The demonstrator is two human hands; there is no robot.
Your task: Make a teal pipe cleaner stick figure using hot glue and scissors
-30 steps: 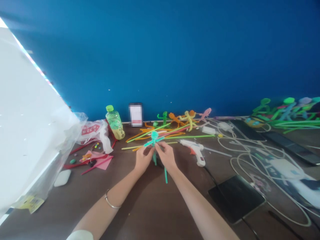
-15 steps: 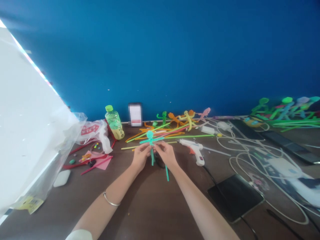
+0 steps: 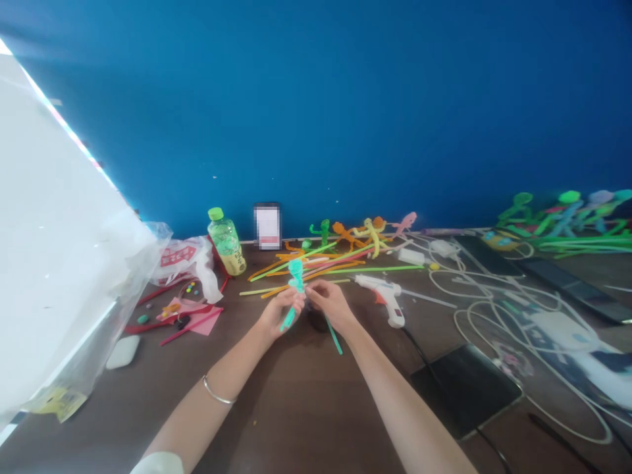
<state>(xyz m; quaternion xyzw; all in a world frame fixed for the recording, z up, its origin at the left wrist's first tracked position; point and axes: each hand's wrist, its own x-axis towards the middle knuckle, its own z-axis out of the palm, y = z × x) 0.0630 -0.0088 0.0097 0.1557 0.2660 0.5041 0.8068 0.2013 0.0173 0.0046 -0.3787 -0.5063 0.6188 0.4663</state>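
Both my hands meet over the middle of the brown table (image 3: 296, 408). Together they pinch a teal pipe-cleaner figure (image 3: 295, 271) with a round head on top. My left hand (image 3: 277, 316) grips its body from the left, fingers closed, one teal leg sticking out below. My right hand (image 3: 330, 306) pinches it from the right, and a second teal strand trails down past the wrist. A bracelet sits on my left forearm.
A white glue gun (image 3: 388, 299) lies just right of my hands. Loose coloured pipe cleaners (image 3: 316, 262) and finished figures (image 3: 368, 232) lie behind. A green bottle (image 3: 226, 241), plastic bags and pink paper sit left; white cables (image 3: 494, 296) and a dark tablet (image 3: 467, 388) right.
The teal figure has been turned: its outstretched arms no longer show sideways and its legs have swung to slant left and right. Both hands shifted slightly lower.
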